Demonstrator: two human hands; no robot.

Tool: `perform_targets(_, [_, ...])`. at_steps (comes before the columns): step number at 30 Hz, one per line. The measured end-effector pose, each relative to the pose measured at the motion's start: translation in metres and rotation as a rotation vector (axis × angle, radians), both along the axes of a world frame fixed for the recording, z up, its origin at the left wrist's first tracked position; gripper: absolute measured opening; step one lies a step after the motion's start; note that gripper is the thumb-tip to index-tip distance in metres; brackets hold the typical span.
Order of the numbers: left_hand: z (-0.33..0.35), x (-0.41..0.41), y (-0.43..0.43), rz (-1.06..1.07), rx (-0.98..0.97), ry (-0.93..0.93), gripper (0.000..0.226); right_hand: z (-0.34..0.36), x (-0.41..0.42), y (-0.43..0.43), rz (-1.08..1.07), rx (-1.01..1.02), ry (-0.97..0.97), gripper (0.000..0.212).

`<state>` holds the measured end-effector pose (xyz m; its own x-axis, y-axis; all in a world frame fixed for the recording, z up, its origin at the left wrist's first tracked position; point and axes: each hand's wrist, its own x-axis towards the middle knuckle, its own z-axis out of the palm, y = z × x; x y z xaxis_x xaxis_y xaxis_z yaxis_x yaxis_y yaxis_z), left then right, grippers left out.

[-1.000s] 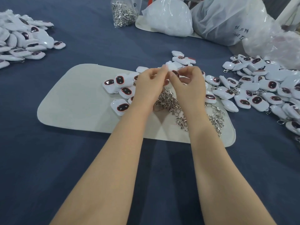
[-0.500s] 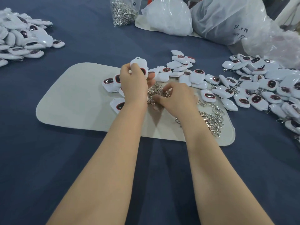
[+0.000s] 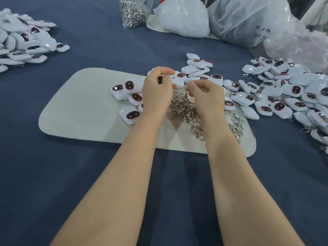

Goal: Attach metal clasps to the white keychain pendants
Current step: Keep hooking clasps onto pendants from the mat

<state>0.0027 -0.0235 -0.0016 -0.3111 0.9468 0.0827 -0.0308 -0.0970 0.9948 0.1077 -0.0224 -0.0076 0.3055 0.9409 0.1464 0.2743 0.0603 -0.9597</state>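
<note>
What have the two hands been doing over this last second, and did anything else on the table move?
The right hand dipped into the loose clasps, then rose again, apparently pinching one. The left hand kept its white pendant, lifting it and bringing it back toward the right hand. The beige mat, the pendant piles and the bags stayed put.

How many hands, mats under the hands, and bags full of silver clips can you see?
Hands: 2, the left hand gripping a white pendant, and the right hand
Mat under the hands: 1
Bag of silver clips: 1
Total: 4
</note>
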Motion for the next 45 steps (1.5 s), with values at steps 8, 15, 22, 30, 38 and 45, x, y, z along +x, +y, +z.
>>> perform_targets(8, [-0.006, 0.006, -0.002, -0.089, 0.077, 0.310, 0.010, 0.004, 0.000, 0.001, 0.059, 0.047, 0.411, 0.010])
perform_targets(15, [-0.008, 0.007, -0.002, -0.135, 0.108, 0.394, 0.007, 0.005, -0.001, 0.000, 0.108, 0.044, 0.295, 0.011])
perform_targets(22, [-0.009, 0.003, 0.002, -0.035, 0.118, 0.439, 0.005, 0.008, -0.006, -0.003, 0.136, 0.060, 0.080, 0.014])
perform_targets(30, [-0.007, 0.002, 0.003, -0.009, 0.070, 0.416, 0.007, 0.005, -0.007, -0.002, 0.080, 0.056, 0.005, 0.018])
perform_targets(38, [-0.011, 0.005, 0.003, -0.088, 0.057, 0.405, 0.007, 0.002, -0.006, -0.001, 0.087, 0.088, 0.089, 0.014])
perform_targets(45, [-0.007, 0.004, 0.003, -0.064, 0.022, 0.396, 0.007, 0.002, -0.009, -0.002, 0.090, 0.114, -0.005, 0.023])
